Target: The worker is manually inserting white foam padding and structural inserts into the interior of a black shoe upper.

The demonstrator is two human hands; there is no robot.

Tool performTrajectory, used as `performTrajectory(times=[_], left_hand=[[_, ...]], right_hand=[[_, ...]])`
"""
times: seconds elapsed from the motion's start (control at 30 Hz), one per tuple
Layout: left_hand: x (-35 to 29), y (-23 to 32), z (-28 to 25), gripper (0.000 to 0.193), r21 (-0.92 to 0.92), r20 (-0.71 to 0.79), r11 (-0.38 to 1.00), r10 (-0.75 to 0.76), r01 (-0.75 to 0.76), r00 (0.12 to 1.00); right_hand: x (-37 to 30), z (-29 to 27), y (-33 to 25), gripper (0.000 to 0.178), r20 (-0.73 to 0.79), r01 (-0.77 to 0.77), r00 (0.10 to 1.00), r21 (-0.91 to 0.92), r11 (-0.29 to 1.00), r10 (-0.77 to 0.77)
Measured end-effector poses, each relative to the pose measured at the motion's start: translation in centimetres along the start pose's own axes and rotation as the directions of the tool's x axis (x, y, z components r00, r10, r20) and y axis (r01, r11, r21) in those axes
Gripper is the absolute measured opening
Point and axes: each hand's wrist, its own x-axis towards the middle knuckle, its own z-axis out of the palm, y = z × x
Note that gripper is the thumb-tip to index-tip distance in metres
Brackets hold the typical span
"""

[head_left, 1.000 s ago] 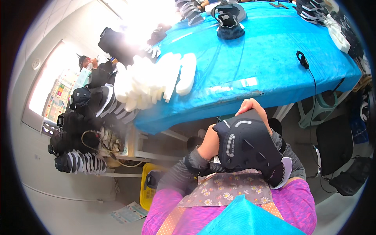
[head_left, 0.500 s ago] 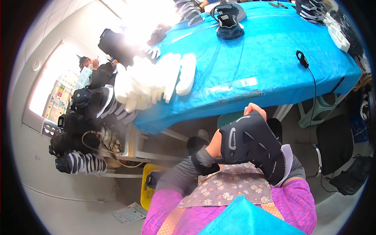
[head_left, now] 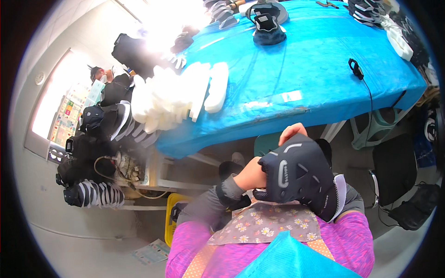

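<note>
Black moulded shoe upper [head_left: 299, 178] gripped by both hands, left hand [head_left: 250, 173] and right hand [head_left: 291, 132]; firm, even grip advisable below blue-covered tabletop [head_left: 296, 78].

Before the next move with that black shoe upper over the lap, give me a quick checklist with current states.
1. Left hand has a grip on the black shoe upper with grey trim: ok, it grasps the left edge.
2. Right hand on the upper: cannot tell, only fingers show behind the top edge.
3. Upper held off the floral apron: cannot tell.
4. Blue-covered table has bare space near its front edge: ok.
5. Stack of white foam soles sits apart from the hands: ok.
</note>
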Motion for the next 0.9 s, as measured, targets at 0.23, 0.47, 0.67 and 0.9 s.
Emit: performTrajectory(times=[0.23,0.47,0.67,0.9], left_hand=[[-0.9,0.1,2.2,0.028,0.058,0.039,0.998,0.032,-0.034,0.999],[0.8,2.0,1.1,0.030,-0.158,-0.201,0.986,0.015,-0.047,0.979],[-0.9,0.9,1.3,0.020,-0.019,-0.131,0.990,-0.144,0.143,0.981],[0.3,3.3,0.0,0.032,-0.429,-0.074,0.903,-0.011,-0.022,0.997]], right_hand=[[-0.1,1.1,0.2,0.010,-0.011,-0.046,0.999,0.024,0.999,0.047],[0.1,-0.5,0.4,0.009,-0.001,-0.083,0.997,0.067,0.994,0.083],[-1.2,-2.6,1.2,0.009,0.019,-0.104,0.995,0.124,0.987,0.102],[-1.7,-0.8,1.2,0.009,0.010,-0.139,0.990,0.153,0.978,0.139]])
